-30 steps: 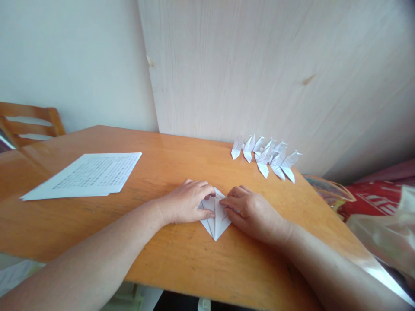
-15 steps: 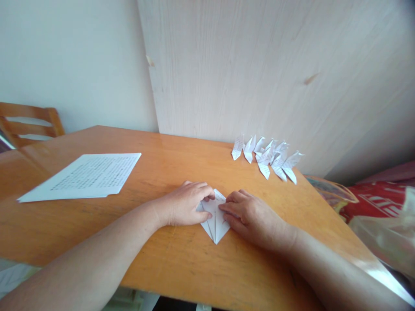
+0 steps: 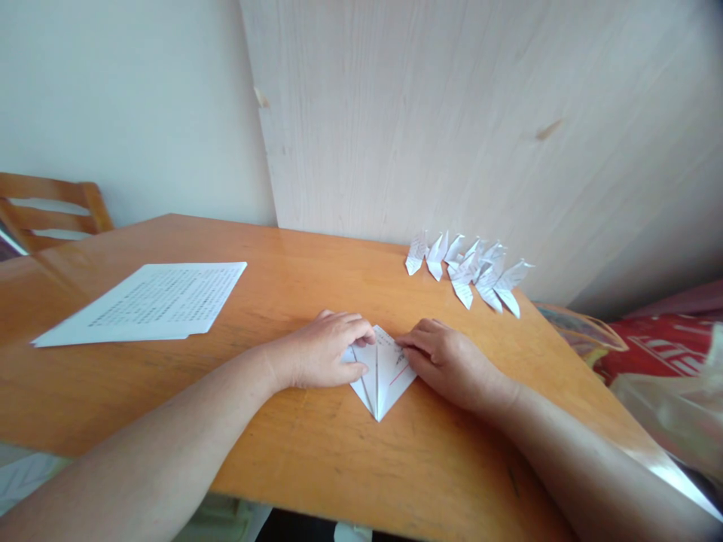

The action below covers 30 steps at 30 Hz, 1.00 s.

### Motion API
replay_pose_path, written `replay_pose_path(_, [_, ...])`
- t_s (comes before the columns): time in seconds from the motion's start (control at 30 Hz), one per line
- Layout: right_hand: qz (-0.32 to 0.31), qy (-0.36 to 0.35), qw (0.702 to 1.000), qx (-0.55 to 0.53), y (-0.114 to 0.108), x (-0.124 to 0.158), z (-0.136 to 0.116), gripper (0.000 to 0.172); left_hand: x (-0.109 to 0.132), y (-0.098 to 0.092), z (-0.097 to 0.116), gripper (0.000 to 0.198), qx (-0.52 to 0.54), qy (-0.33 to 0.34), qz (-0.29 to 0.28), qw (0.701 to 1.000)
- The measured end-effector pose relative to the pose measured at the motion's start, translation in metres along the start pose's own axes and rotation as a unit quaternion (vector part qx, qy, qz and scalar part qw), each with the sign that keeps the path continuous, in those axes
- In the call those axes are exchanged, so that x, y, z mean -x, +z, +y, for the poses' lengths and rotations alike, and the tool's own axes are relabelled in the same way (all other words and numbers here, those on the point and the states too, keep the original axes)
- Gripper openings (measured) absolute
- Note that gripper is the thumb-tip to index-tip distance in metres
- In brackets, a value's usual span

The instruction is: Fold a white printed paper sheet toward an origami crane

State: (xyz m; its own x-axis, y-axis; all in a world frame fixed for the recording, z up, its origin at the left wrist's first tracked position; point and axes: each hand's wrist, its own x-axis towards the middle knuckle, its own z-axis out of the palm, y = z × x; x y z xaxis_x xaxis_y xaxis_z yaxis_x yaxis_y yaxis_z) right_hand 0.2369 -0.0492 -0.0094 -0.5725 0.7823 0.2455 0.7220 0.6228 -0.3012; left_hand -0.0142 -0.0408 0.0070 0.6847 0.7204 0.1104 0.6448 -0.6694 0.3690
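A white sheet of paper folded into a diamond (image 3: 381, 380) lies on the table, one point towards me. Creases run up its middle, and printed characters and a red line show on its right half. On its left side rests my left hand (image 3: 333, 350), thumb and fingers apart, tips touching the paper. My right hand (image 3: 446, 357) pinches the right corner between thumb and fingers. Part of the paper's left edge is hidden under the left hand.
Several folded paper cranes (image 3: 466, 271) stand at the table's back right by the wooden panel. Printed sheets (image 3: 163, 301) lie stacked on the left of the wooden table (image 3: 271, 444). A chair (image 3: 53, 207) is at far left; a red bag (image 3: 663, 346) and plastic bags are at right.
My right hand has moved to the right with the paper's right flap, which now opens outward and shows the red line. My left hand has stayed on the left side.
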Motion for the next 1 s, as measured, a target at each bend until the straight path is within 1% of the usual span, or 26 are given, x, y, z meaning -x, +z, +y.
replay_pose_path(0.1, [0.003,0.006,1.000,-0.006,0.001,-0.001,0.001,0.026,0.000,-0.002,0.001,0.023,-0.005,0.005,-0.008,1.000])
replay_pose_path(0.3, [0.021,0.060,0.997,-0.049,0.006,-0.002,0.004,0.026,-0.001,-0.002,-0.002,0.024,0.009,0.015,-0.012,1.000])
replay_pose_path(0.47, [0.025,0.072,0.993,-0.093,0.007,-0.002,0.003,0.031,-0.002,0.001,-0.005,0.022,0.020,0.018,-0.008,1.000])
replay_pose_path(0.7, [0.021,0.082,0.989,-0.124,0.007,-0.003,0.001,0.032,-0.003,0.003,-0.007,0.023,0.033,0.019,-0.003,0.999])
replay_pose_path(0.9, [0.017,0.142,0.975,-0.168,0.010,-0.002,0.002,0.041,-0.002,0.001,-0.006,0.023,0.032,0.013,-0.002,0.999])
replay_pose_path(1.0, [0.018,0.165,0.966,-0.200,0.012,-0.002,0.004,0.041,-0.002,0.000,-0.005,0.029,0.026,-0.001,0.003,1.000])
